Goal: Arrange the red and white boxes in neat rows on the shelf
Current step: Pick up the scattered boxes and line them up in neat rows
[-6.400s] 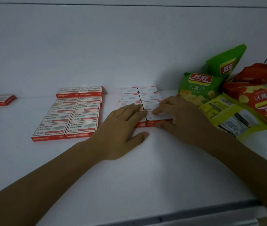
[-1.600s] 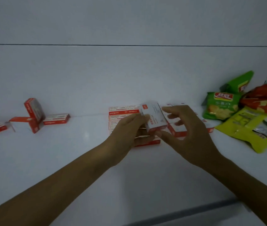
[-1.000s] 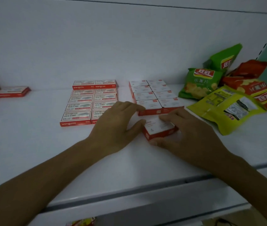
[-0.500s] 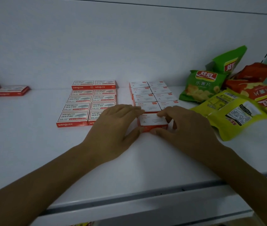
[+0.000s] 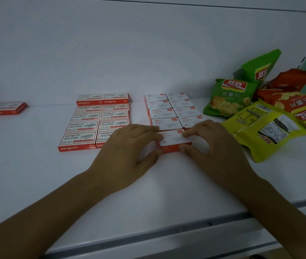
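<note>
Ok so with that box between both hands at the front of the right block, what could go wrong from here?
1. The held box touches the front-left box; pushing it further could shove that column out of line.
2. The right hand is close to the yellow snack bag and could bump it.
3. The left hand covers a corner of the staple block and may nudge it.

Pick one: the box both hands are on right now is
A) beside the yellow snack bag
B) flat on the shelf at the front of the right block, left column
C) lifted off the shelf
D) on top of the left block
B: the box lies flat on the shelf, directly in front of the right block, with the left hand and right hand pinching its sides.
</note>
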{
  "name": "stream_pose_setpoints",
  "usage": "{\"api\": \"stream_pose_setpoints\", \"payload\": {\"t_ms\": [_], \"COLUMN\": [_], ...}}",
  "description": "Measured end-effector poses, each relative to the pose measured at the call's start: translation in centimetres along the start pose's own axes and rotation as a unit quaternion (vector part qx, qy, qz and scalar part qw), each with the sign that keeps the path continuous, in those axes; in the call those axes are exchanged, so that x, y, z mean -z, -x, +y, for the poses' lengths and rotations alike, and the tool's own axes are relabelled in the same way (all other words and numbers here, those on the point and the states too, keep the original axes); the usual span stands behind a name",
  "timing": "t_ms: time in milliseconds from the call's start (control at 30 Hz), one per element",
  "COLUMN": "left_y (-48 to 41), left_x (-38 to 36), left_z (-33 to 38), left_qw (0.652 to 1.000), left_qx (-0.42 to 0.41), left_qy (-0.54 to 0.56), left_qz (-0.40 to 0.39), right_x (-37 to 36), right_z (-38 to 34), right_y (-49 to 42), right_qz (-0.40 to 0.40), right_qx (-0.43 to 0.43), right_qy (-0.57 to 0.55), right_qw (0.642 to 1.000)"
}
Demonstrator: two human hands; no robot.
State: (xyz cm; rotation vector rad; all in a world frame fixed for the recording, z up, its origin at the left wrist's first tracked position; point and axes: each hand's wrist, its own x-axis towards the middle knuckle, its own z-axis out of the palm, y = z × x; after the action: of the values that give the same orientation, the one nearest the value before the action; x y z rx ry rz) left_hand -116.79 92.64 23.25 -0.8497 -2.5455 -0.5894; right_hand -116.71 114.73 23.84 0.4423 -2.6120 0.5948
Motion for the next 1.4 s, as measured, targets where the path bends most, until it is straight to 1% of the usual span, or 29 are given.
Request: {"api": "stream_pose_setpoints", "payload": {"t_ms": [133, 333, 500, 667, 767, 833, 900, 1000, 1067, 1200, 1400], "left_y": [0.0, 0.1, 0.1, -0.1, -0.4, -0.7, -0.9, -1.2, -1.2, 0.6, 8.1], "left_x": [-0.2, -0.2, -0.1, -0.1, 0.5, 1.2, 2.3, 5.3, 8.1, 14.1, 22.0], "left_z": [-0.2, -0.1, 0.2, 0.4, 0.5, 0.5, 0.3, -0.8, -1.9, -5.0, -11.5], "left_qw": [1.000, 0.999, 1.000, 0.999, 0.996, 0.995, 0.994, 0.983, 0.976, 0.959, 0.945], "left_qx": [0.007, 0.020, 0.009, 0.001, -0.019, -0.030, -0.043, -0.081, -0.085, -0.041, 0.061], "left_qy": [0.011, 0.012, 0.005, -0.035, -0.066, -0.077, -0.098, -0.165, -0.197, -0.267, -0.300], "left_qz": [-0.022, -0.027, -0.019, -0.042, -0.062, -0.050, -0.019, 0.029, 0.048, 0.089, 0.115], "right_x": [-0.1, -0.3, 0.0, 0.6, 1.3, 1.5, 1.7, 1.9, 2.0, 1.3, -2.5], "right_z": [0.0, -0.1, -0.6, -0.8, -1.5, -2.0, -2.9, -5.3, -7.7, -14.3, -26.2], "right_y": [-0.2, -0.3, -0.3, -0.3, -0.7, -1.1, -1.6, -2.7, -4.0, -7.5, -10.5], "right_qz": [0.006, -0.037, -0.035, -0.038, -0.051, -0.054, -0.041, -0.015, 0.002, 0.039, 0.067], "right_qx": [0.005, 0.000, 0.003, 0.008, 0.006, 0.011, 0.018, 0.034, 0.050, 0.087, 0.184], "right_qy": [-0.012, -0.041, -0.031, -0.022, -0.005, -0.007, -0.014, -0.038, -0.038, -0.045, -0.080], "right_qw": [1.000, 0.998, 0.999, 0.999, 0.999, 0.998, 0.999, 0.999, 0.998, 0.994, 0.977]}}
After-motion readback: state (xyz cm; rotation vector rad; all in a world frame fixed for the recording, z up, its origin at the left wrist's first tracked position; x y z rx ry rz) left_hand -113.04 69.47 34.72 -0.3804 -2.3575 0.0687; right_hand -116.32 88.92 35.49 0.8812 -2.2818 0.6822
